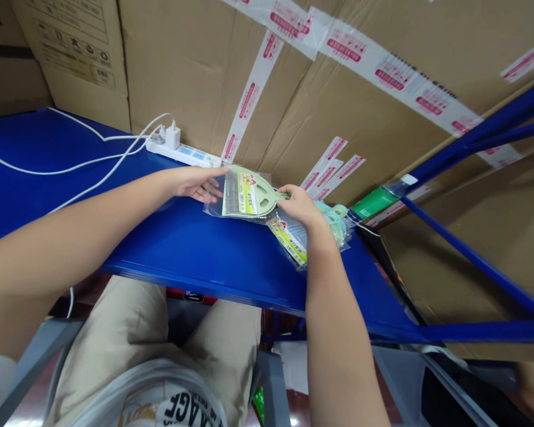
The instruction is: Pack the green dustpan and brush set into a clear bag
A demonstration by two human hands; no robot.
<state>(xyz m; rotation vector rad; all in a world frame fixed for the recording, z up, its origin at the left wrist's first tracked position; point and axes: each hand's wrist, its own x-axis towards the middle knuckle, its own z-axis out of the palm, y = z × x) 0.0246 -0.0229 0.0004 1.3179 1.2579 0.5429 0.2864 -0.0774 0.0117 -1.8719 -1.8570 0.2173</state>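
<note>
A light green dustpan-and-brush pack point(248, 193) in clear plastic, with a yellow and white label, is held above the blue table point(182, 243). My right hand point(297, 204) has its fingers closed around the green handle at the pack's right end. At the other end, my left hand point(201, 182) has its fingers spread, with the thumb at the edge of the plastic. Beneath and beside my right hand lies another wrapped pack point(293, 240) with a yellow-green label and bluish-green parts, partly hidden by my wrist.
A white power strip point(184, 155) with plugs and white cables lies at the table's back left. Large cardboard boxes point(182, 71) stand behind. A green-labelled bottle point(376, 201) lies at the right, near blue frame bars point(476, 255).
</note>
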